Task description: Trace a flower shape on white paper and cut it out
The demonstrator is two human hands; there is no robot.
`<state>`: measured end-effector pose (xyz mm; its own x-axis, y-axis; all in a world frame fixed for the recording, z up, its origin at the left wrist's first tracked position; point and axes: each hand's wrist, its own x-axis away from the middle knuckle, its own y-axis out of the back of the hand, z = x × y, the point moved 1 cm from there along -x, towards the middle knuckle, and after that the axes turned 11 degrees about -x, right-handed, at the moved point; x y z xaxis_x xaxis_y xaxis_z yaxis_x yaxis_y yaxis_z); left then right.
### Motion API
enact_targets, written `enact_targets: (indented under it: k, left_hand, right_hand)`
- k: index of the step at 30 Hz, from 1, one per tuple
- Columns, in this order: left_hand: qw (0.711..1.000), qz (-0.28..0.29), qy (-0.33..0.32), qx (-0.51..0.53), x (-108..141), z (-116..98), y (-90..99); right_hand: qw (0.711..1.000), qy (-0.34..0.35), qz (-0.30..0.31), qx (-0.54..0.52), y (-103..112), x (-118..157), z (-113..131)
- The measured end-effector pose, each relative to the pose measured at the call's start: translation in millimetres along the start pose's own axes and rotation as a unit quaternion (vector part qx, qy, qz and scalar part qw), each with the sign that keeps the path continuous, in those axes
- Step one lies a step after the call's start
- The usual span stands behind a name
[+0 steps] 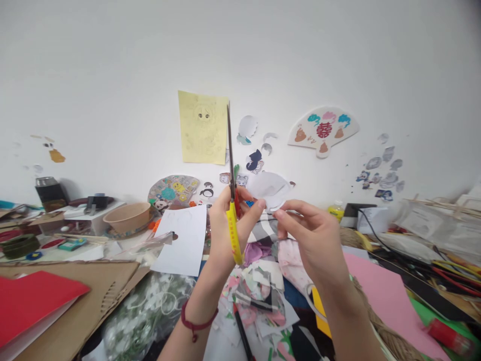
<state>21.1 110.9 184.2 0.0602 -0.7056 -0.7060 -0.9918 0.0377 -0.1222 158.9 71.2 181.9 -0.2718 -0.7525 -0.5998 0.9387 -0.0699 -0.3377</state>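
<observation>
My left hand (237, 220) is closed, with a pair of scissors (233, 235) lodged in it. The scissor blades point straight up and look closed, and the handle shows yellow and red. Between that hand's thumb and fingers is the left edge of a cut piece of white paper (271, 189). My right hand (313, 233) pinches the lower right edge of the same piece, which looks curved. Both hands are raised above a heap of paper scraps (250, 293). A red cord bracelet (197, 326) circles my left wrist.
Paper sheets (182, 240), a clay-coloured bowl (128, 218), and a black jar (51, 193) stand or lie on the left. Cardboard (93, 296) and a red folder (33, 306) lie nearer. At right are pink paper (391, 301) and a black cable (394, 250). A yellow drawing (204, 140) hangs on the wall.
</observation>
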Motion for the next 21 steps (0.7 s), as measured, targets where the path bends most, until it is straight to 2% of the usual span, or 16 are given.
enact_targets:
  k: [9,21]
  left_hand:
    - [0.999,-0.016,-0.041,-0.011,1.0,1.0,-1.1]
    - [0.999,-0.016,-0.048,-0.009,0.8,-1.3,-2.2]
  right_hand:
    - [1.000,0.000,0.002,-0.013,0.5,-0.7,0.2]
    - [1.000,-0.012,0.015,-0.014,0.2,0.4,-0.2]
